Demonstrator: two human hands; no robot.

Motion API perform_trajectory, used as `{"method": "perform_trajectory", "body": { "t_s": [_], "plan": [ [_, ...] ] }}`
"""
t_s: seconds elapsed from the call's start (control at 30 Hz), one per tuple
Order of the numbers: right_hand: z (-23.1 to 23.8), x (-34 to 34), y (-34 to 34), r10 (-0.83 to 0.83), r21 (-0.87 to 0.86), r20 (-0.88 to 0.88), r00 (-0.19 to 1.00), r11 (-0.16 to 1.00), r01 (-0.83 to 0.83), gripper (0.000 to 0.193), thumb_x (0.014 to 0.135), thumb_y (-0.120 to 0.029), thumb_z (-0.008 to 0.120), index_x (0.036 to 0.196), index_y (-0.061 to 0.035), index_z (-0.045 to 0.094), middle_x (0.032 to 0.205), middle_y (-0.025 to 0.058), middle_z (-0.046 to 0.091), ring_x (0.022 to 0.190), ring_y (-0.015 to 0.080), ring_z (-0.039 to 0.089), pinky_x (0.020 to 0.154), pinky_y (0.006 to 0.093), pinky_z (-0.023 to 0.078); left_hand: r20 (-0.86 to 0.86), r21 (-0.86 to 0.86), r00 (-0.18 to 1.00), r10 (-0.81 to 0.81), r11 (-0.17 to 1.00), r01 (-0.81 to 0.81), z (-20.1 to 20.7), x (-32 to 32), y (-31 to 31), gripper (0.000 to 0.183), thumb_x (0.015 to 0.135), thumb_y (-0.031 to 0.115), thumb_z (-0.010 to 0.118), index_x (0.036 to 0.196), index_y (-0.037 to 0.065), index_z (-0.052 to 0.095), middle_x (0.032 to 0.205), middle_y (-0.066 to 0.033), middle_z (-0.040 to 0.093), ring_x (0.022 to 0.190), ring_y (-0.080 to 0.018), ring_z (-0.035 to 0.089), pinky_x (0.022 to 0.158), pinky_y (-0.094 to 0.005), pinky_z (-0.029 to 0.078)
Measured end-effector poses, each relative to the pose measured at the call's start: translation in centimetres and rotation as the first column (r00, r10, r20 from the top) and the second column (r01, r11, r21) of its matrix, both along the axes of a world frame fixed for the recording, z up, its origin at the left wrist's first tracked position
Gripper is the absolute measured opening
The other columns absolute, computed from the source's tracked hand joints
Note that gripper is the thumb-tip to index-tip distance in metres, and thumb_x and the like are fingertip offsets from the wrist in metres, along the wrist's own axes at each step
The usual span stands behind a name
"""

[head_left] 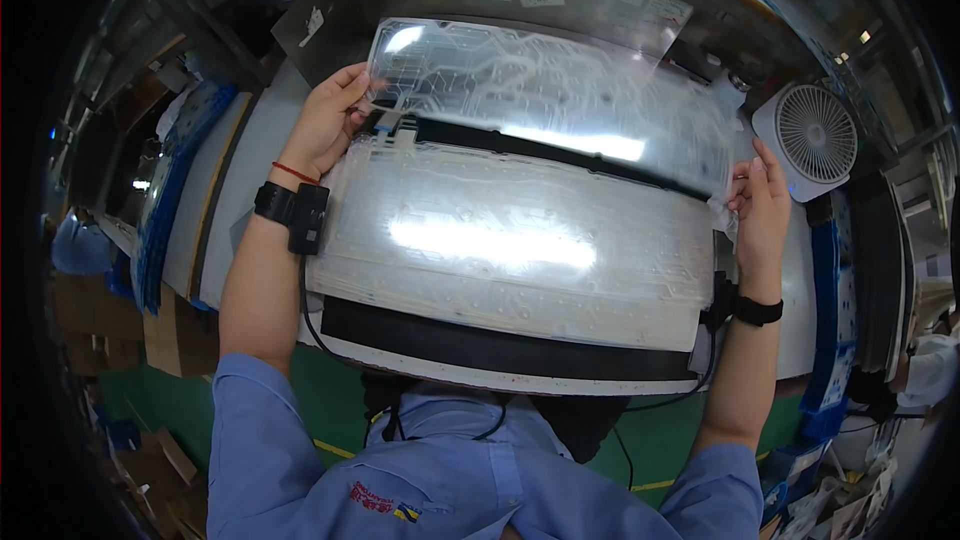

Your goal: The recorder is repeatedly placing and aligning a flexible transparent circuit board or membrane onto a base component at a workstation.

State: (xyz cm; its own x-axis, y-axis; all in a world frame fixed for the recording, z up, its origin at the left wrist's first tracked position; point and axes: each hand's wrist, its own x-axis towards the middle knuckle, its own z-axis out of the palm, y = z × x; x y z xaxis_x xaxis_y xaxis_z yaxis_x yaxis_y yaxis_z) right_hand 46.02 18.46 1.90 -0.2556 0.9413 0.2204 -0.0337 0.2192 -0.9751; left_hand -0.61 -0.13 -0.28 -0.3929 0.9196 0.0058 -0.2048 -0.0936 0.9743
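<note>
Here's the white worktable (262, 140), running wide beneath everything, and in its middle sits a broad stack of clear sheets (520, 185), glare streaking across the top. Just past its far side, a single clear sheet (560, 80) spans both hands, faint circuit-like lines all over it! Under the stack, a black mat (500, 345) peeks out along the front. Over to the right, a round white fan (815, 135) stands near the sheet's end. Now the hands: the left hand (333, 115) pinches the sheet's left edge, thumb against fingers; the right hand (760, 200) grips its near right corner, fingertips closed in. Smallest of all, a red cord (296, 174) circles the left wrist.
</note>
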Motion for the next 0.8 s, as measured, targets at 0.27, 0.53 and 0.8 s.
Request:
{"method": "perform_trajectory", "body": {
  "t_s": [0.27, 0.53, 0.8],
  "plan": [
    [-0.5, 0.0, -0.1, 0.118, -0.026, 0.356, 0.927, 0.993, -0.117, 0.032, 0.092, -0.021, 0.057, 0.119, -0.0020, 0.058, 0.092, 0.0012, 0.061, 0.080, 0.0085, 0.054, 0.073, 0.0216, 0.042, 0.026, -0.004, 0.986, 0.164, 0.986, -0.164, 0.2, 0.6, 0.4, 0.037, 0.099, 0.019, 0.045, 0.128, -0.004, 0.045, 0.119, -0.0154, 0.059, 0.097, -0.0162, 0.062, 0.079, -0.0218, 0.054],
    [0.2, 0.1, -1.1, 0.330, -0.010, 0.530, 0.781, 0.923, -0.384, 0.022, 0.085, -0.011, 0.064, 0.105, -0.0013, 0.065, 0.090, -0.0011, 0.061, 0.080, 0.0068, 0.053, 0.072, 0.0209, 0.042, -0.052, -0.018, 0.986, 0.158, 0.987, -0.159, 0.4, 0.9, 0.2, 0.036, 0.098, 0.021, 0.045, 0.127, -0.001, 0.047, 0.120, -0.0127, 0.059, 0.095, -0.0146, 0.062, 0.081, -0.0240, 0.051],
    [-0.4, 0.4, -0.7, 0.285, 0.036, 0.445, 0.849, 0.941, -0.335, 0.018, 0.084, -0.006, 0.064, 0.101, -0.0008, 0.065, 0.088, 0.0001, 0.063, 0.079, 0.0072, 0.055, 0.071, 0.0210, 0.043, -0.087, -0.053, 0.977, 0.196, 0.978, -0.201, 0.0, 0.6, 0.3, 0.030, 0.098, 0.022, 0.046, 0.119, 0.002, 0.053, 0.108, -0.0074, 0.064, 0.087, -0.0105, 0.060, 0.075, -0.0216, 0.049]
  ]
}}
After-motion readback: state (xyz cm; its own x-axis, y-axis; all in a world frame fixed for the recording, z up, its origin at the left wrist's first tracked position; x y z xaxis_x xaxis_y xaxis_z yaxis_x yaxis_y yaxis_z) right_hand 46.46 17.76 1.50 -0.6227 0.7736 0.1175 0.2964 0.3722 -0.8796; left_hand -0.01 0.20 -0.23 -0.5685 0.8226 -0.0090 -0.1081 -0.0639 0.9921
